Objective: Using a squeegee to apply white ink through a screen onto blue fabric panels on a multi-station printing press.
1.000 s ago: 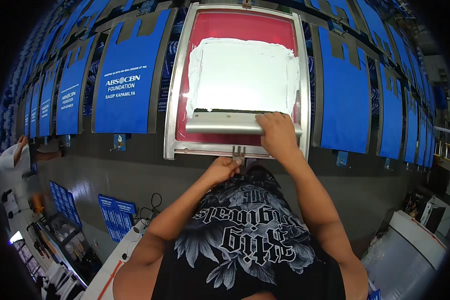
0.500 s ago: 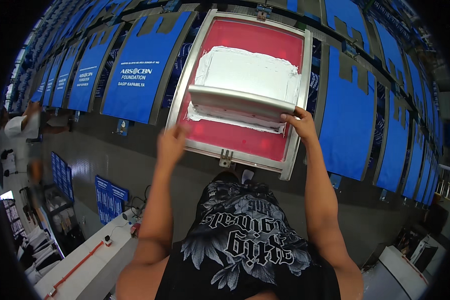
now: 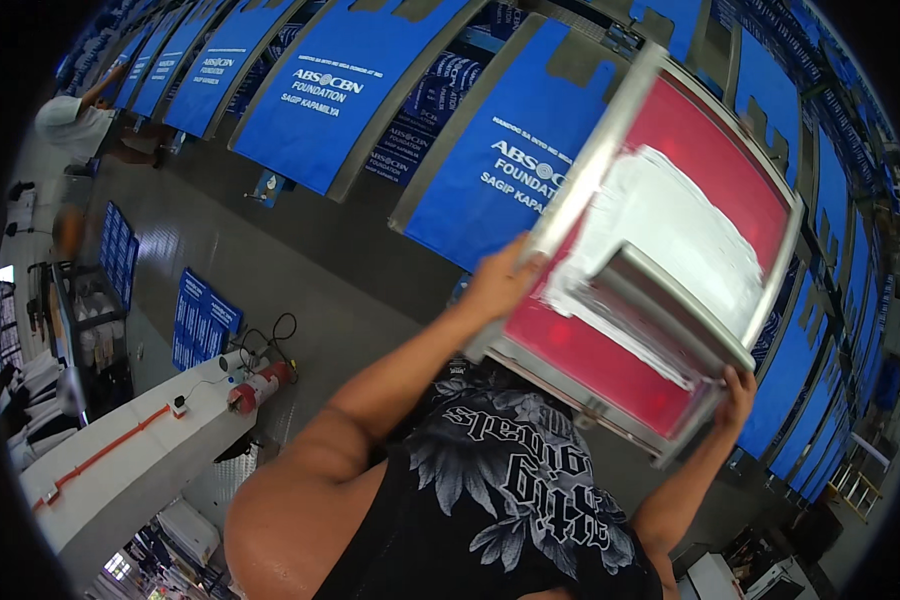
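A metal screen frame [image 3: 615, 125] with red mesh [image 3: 710, 145] sits angled at the right, partly over a blue bag piece [image 3: 480, 140] that bears white print and lies on a metal board. White paste [image 3: 670, 230] covers the middle of the mesh, and a long silver squeegee [image 3: 670, 310] rests across its lower part. My left hand [image 3: 505, 280] is closed on the frame's left rail near the lower corner. At the lower right side, my right hand [image 3: 730, 405] is closed around the frame, touching the squeegee's end.
Rows of blue pieces on boards [image 3: 340, 90] run along both sides. A co-worker in white [image 3: 70, 125] reaches toward the far-left boards. Below are propped blue pieces [image 3: 195, 320], a red fire extinguisher [image 3: 260, 388], a white ledge [image 3: 100, 480] with orange conduit, and a ladder [image 3: 855, 485] at right.
My left hand has left the lower clamp and taken hold of the left rail. The frame now sits tilted and farther right in the view, showing more printed pieces at left.
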`<act>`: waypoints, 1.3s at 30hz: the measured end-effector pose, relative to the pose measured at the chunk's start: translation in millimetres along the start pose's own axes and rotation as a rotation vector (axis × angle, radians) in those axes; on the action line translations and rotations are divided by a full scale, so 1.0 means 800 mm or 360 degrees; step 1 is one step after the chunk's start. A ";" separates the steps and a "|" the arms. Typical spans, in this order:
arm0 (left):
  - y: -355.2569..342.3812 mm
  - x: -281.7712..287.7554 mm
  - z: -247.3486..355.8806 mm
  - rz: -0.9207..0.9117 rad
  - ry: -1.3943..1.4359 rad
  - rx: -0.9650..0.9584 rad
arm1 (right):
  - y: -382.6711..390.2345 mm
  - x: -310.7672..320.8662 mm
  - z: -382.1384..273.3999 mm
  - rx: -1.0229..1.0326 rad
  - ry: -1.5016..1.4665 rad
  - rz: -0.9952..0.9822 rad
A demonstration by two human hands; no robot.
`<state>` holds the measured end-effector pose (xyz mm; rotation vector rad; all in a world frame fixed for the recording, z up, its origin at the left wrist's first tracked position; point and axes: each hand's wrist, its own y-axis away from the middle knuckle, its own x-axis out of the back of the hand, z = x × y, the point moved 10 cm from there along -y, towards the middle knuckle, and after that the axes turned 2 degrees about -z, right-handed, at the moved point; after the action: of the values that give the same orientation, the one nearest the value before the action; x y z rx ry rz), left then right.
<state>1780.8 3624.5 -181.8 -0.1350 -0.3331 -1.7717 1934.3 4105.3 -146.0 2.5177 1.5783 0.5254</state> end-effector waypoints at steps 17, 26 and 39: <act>0.033 -0.179 0.054 0.0204 -0.0159 0.0065 | -0.063 0.152 0.024 0.0094 -0.0176 -0.0194; 0.031 0.071 0.012 0.0437 -0.0246 0.0218 | -0.074 -0.131 -0.031 0.0147 -0.0223 -0.0517; -0.074 0.259 -0.048 0.0134 -0.0143 0.0256 | -0.055 -0.331 -0.065 -0.0022 -0.0236 -0.0327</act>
<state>1679.8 3430.8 -171.3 -0.1123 -0.5258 -1.6514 1774.1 3884.8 -169.8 2.2888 1.7420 0.3148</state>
